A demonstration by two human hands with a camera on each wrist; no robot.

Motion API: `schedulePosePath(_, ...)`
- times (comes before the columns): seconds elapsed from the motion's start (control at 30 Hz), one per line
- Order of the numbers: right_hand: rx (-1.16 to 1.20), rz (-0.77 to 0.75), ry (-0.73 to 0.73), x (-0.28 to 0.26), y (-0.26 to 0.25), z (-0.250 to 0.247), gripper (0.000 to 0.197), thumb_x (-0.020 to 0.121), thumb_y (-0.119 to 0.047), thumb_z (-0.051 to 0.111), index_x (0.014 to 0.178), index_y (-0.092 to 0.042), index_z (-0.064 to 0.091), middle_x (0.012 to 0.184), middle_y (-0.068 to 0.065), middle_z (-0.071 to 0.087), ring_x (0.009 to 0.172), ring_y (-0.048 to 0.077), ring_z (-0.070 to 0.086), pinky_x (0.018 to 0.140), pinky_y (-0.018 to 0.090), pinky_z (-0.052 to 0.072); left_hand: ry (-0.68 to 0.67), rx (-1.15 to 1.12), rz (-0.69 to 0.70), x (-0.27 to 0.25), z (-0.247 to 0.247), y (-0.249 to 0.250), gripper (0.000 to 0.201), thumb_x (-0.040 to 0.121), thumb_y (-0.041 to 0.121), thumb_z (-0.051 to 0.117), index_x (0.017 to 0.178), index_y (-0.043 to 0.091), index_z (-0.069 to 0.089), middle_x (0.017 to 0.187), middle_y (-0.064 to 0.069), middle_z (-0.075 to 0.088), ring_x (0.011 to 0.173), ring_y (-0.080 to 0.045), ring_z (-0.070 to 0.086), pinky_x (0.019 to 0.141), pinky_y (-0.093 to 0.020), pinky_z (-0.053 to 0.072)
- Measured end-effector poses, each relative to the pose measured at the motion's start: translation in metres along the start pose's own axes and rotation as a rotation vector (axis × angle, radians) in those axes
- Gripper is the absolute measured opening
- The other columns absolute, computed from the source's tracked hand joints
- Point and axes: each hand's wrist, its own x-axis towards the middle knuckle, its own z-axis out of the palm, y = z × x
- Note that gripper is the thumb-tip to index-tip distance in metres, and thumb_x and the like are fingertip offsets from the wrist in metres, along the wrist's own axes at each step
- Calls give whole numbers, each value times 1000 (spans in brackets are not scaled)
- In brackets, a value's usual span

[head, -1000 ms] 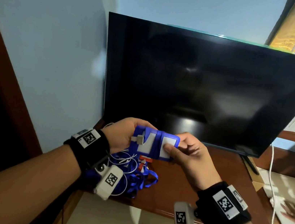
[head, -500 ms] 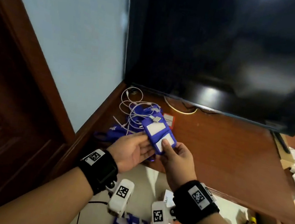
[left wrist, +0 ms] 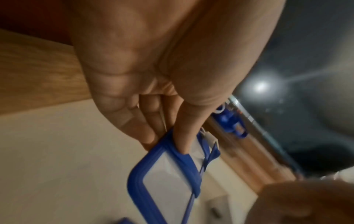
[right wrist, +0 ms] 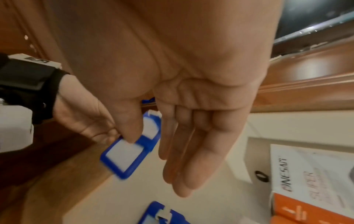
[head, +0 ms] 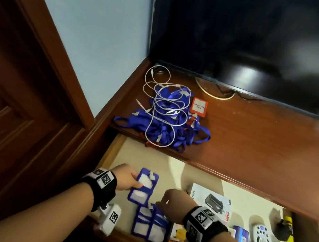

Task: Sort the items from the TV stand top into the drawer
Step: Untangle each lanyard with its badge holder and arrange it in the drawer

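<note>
Left hand point(head: 125, 179) pinched blue badge holder point(head: 142, 188) by its edge over drawer point(head: 170, 167), at 7 o'clock. Right hand point(head: 175, 204) hung slack, fingers straight, holding nothing. Risk: holder lands crooked on badge holders point(head: 150, 224) at 6. Lanyards point(head: 167, 120) left on TV stand top point(head: 254, 138).

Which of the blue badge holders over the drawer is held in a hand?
The blue badge holder farthest from the drawer front: the left hand pinches its edge, while the other holders lie flat below.

Bare forearms, black wristbands point(head: 104, 187) w/ b&w square-code tags, white cam boxes point(head: 110, 219) under wrists
</note>
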Motion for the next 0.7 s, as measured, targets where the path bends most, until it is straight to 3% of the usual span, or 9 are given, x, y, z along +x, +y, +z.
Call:
schedulePosePath(0.07,-15,20,1,0,7,0,41,98,-44,54,117,-10,68,122,14,71,115,34,65,93,37,54,0,247,-115,6,3,-11,31,86,32,80,63,17,66,59,10,62,60,-10,60,64,-23,46)
schedulePosePath(0.2,106,44,201,8,21,-15,23,95,-41,58,102,-23,70,108,6,74,103,27,69,81,30,52,-81,457,-258,19,17,-24,34,79,42,84,91,11,75,91,-2,73,94,-23,72,86,-31,57)
schedulePosePath(0.3,157,25,396,15,28,-42,16,90,-39,57,89,-27,67,98,1,75,96,24,70,74,28,48,-78,512,-298,29,26,-28,31,77,40,84,85,15,66,103,-6,76,96,-26,72,87,-32,57)
schedulePosePath(0.43,237,-85,563,24,33,-79,13,92,-28,60,96,-20,70,94,-1,76,89,26,71,75,34,53,-33,522,-329,19,28,-20,24,84,34,79,91,14,67,99,-10,73,88,-28,69,86,-35,58)
schedulePosePath(0.53,257,-84,627,37,30,-101,10,92,-26,62,92,-19,70,88,2,76,84,28,71,71,35,52,-20,524,-363,16,30,-28,39,90,36,72,117,9,66,119,-14,70,106,-33,68,93,-39,56)
schedulePosePath(0.6,269,-72,626,50,26,-113,10,92,-23,62,96,-19,70,87,4,75,83,29,71,70,31,50,-31,489,-390,16,31,-31,45,90,35,72,125,7,64,125,-15,68,112,-34,66,96,-40,55)
schedulePosePath(0.7,270,-48,572,71,24,-126,23,92,-18,59,113,-17,67,95,1,66,92,28,67,76,28,48,-45,488,-387,19,31,-37,41,90,32,72,122,6,67,120,-14,70,107,-33,68,93,-39,56)
